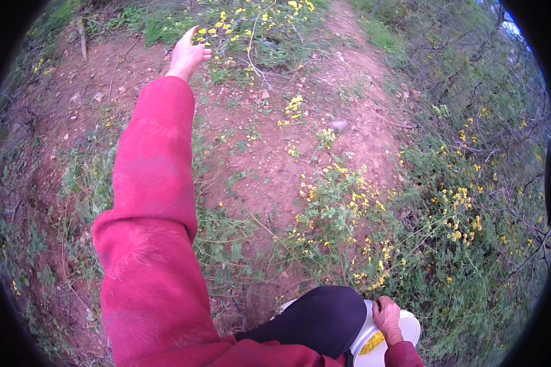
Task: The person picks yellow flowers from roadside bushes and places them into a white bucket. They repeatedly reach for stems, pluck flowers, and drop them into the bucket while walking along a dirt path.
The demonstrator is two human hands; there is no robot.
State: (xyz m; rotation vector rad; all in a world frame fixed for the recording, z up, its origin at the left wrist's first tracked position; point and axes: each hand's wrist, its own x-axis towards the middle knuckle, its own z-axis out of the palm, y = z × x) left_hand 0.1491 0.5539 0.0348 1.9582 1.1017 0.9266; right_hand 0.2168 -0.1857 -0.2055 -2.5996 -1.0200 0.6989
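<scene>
My left hand [188, 56] stretches far forward at the end of a red sleeve. Its fingers are spread beside the yellow flowers [222, 31] of a leafy plant, and some blossoms show in the gap between them. Whether a fingertip touches a blossom is hard to tell. At the lower right, my right hand [386, 316] is closed over the rim of a white plastic bucket [411, 326]. Loose yellow petals or flower heads [372, 343] lie inside this bucket. My dark-trousered knee [321, 316] rises against its left side.
Reddish, stony soil [257, 183] spreads ahead, with a dirt path [349, 27] leading away. More yellow-flowered plants [353, 197] grow in front of me. Dense shrubs with bare twigs [491, 156] crowd the right side. A grey stone [339, 125] lies on the soil.
</scene>
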